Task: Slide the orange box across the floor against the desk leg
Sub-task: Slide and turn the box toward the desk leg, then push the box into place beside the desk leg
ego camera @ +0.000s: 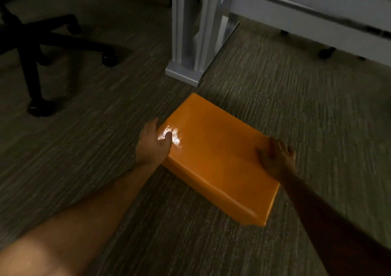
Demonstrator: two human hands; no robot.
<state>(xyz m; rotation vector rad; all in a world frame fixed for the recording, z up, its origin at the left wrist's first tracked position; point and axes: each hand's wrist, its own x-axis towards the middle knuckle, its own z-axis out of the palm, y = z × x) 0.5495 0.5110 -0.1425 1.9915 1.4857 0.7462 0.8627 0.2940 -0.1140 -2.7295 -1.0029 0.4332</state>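
A flat, glossy orange box [215, 157] lies on the carpet in the middle of the view, turned at an angle. My left hand [151, 143] grips its left edge, thumb on top. My right hand [276, 158] holds its right edge, fingers over the top face. The white desk leg [190, 32] stands upright beyond the box, its foot plate [183, 76] a short gap from the box's far corner. The two are apart.
A black office chair base [38, 41] with castors sits at the far left. A white cabinet or desk frame [306, 15] on small black wheels runs along the upper right. Striped grey carpet [296, 98] covers the floor.
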